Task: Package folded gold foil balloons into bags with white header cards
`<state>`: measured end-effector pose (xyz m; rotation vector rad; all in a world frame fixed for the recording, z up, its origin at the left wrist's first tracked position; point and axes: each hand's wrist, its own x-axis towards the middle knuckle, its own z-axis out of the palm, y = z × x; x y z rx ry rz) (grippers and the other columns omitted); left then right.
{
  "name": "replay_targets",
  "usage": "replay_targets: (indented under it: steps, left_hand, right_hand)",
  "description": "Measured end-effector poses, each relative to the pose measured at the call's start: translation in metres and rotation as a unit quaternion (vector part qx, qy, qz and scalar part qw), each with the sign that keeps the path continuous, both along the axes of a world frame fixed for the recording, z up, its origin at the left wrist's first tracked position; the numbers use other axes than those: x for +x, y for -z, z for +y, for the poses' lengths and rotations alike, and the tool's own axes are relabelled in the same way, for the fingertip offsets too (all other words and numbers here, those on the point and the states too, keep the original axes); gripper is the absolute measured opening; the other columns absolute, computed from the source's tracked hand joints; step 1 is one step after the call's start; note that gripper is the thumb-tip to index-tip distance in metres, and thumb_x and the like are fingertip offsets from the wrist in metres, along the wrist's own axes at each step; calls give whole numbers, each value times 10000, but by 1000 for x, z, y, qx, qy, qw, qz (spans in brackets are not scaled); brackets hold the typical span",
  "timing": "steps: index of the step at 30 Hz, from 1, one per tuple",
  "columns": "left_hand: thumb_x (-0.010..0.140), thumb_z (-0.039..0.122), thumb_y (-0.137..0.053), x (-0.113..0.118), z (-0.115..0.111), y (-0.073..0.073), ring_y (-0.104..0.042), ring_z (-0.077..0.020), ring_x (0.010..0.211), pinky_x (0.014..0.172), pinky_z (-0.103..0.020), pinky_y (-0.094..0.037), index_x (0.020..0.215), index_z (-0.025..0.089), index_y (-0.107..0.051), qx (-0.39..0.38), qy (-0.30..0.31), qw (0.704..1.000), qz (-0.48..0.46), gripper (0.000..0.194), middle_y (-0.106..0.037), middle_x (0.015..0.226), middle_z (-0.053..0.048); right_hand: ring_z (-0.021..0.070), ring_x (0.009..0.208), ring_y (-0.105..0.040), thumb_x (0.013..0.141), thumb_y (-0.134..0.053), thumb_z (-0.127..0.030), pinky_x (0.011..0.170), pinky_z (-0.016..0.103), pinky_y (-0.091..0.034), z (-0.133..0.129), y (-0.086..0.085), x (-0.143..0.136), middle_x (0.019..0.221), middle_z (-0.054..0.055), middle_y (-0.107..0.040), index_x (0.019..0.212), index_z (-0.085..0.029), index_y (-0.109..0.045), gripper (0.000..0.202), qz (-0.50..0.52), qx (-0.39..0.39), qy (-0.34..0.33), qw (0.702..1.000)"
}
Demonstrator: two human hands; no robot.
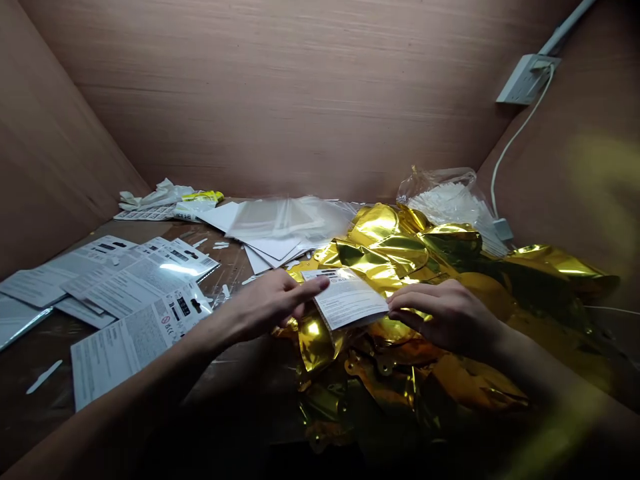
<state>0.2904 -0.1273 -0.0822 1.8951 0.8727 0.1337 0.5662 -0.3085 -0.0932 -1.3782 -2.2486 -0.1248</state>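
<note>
- Between your fingertips, over the gold foil [380, 223], sits the printed card [350, 300]: your left hand [270, 297] pinches its left edge, thumb on top; your right hand [445, 317] nips its right corner.
- It should feel light, fairly stiff but bendable, perhaps slick; opposite edges look the safest hold against creasing.
- Your left fingers are mostly hidden behind the thumb; what lies directly beneath the card is unclear; nearer you than your right fingers, shadow dims the foil.

My one view is looking forward and down from my head, above and behind my left hand [265, 300] and right hand [450, 313]. It is sitting near enough to catch both forearms [145, 393], facing the wood-grained wall [310, 100] beyond them.
</note>
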Motion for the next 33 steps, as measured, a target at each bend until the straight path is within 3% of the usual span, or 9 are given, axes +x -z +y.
replay_targets:
  steps: [2, 3, 5, 7, 9, 13, 20, 28, 33]
  left_hand:
    - [860, 680, -628, -5, -2, -13, -416, -117, 464, 473, -249, -289, 548, 174, -595, 248, -16, 968, -46, 595, -512, 501, -17]
    - [836, 639, -687, -6, -7, -17, -458, -128, 520, 513, -252, -327, 599, 177, -624, 320, 7, 943, -89, 523, -557, 560, -19]
    - [765, 603, -779, -3, -22, -18, -580, -184, 713, 654, -287, -442, 784, 184, -712, 366, 107, 910, -160, 425, -684, 780, -57]
    - [700, 587, -834, 3, -38, -12, -613, -244, 890, 793, -350, -481, 939, 194, -744, 368, 189, 890, -192, 468, -725, 981, -93]
    - [727, 528, -829, 8, -50, -1, -612, -264, 921, 833, -388, -474, 973, 200, -748, 380, 215, 880, -188, 418, -730, 1009, -104]
    - [888, 295, -686, 9, -56, 21, -629, -224, 801, 796, -374, -457, 874, 211, -738, 397, 245, 870, -160, 99, -720, 867, -87]
    - [975, 208, -481, 14, -56, 45, -574, -195, 689, 654, -343, -385, 801, 164, -616, 444, 296, 843, -65, 225, -674, 783, -80]
    - [985, 232, -478, 11, -52, 35, -553, -139, 657, 595, -307, -336, 809, 178, -571, 352, 292, 888, -47, 206, -625, 788, -32]
    - [961, 220, -527, 12, -49, 26, -577, -133, 663, 613, -302, -350, 786, 174, -618, 330, 291, 897, -49, 202, -637, 771, -24]
  right_hand:
    - [159, 829, -730, 1035, -641, -210, 738, 252, -548, 0, 4, 0, 1054, 5, -754, 1090, -228, -665, 63, 13, -29, 0, 999]
    - [160, 829, -727, 1033, -638, -205, 738, 253, -546, 0, 5, 0, 1045, 7, -752, 1081, -228, -668, 61, 17, -41, 2, 999]
    - [166, 824, -722, 1026, -638, -203, 734, 255, -542, 0, 6, 0, 1023, 13, -749, 1067, -226, -676, 61, 15, -55, 11, 998]
    - [171, 809, -718, 1016, -640, -205, 719, 255, -539, 1, 7, -1, 1001, 22, -751, 1050, -226, -690, 64, 7, -59, 20, 998]
    - [173, 788, -715, 1008, -641, -213, 703, 252, -536, 1, 8, -3, 987, 33, -753, 1029, -226, -706, 69, -1, -59, 24, 998]
    - [171, 785, -711, 1007, -633, -228, 674, 252, -510, 2, 11, -4, 973, 32, -751, 988, -219, -724, 93, -13, -84, 28, 996]
    - [167, 829, -695, 963, -684, -189, 696, 268, -471, 4, 17, -3, 1019, 2, -731, 964, -220, -730, 56, -19, -155, 31, 987]
    - [172, 855, -686, 980, -654, -146, 804, 283, -507, 17, 18, 3, 996, 34, -743, 965, -196, -761, 119, 51, -207, -13, 977]
    - [165, 767, -685, 891, -762, -159, 724, 259, -501, 29, 12, -2, 874, 16, -760, 851, -188, -801, 63, 124, -254, 21, 959]
